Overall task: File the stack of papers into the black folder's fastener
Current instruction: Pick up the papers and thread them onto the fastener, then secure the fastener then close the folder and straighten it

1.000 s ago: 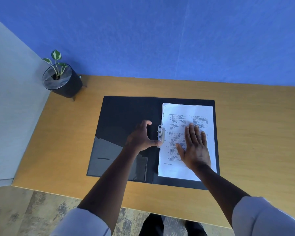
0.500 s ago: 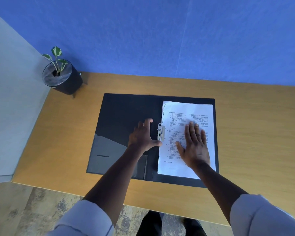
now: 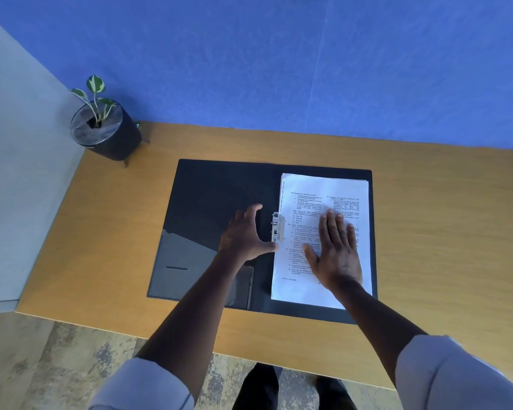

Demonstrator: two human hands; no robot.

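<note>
Head view
Black folder point(image 3: 216, 202): lies open and flat on the wooden table point(image 3: 444, 232), its spine running away from the person; the left inner cover has a glossy pocket at its near end.
Stack of papers point(image 3: 308, 184): white printed sheets lying on the folder's right half, left edge along the spine, top edges slightly fanned at the far end.
Fastener point(image 3: 276, 226): a pale metal clip at the left margin of the papers, about midway along the spine; whether the sheets are threaded onto it cannot be told.
Left hand point(image 3: 244, 236): spread open, palm down on the left inner cover, gripping nothing; the thumb tip reaches to the paper edge just below the fastener, and the index finger points away from the person beside the clip.
Right hand point(image 3: 336, 250): flat and open on the papers, fingers together and pointing away, thumb splayed toward the spine; it presses on the sheets without clasping them.
Sleeves: light-coloured, pushed up both forearms.
Potted plant point(image 3: 104, 128): small green-and-white leaves in a black pot at the table's far left corner, well apart from the folder.
Wall point(image 3: 278, 60): blue, behind the table.
</note>
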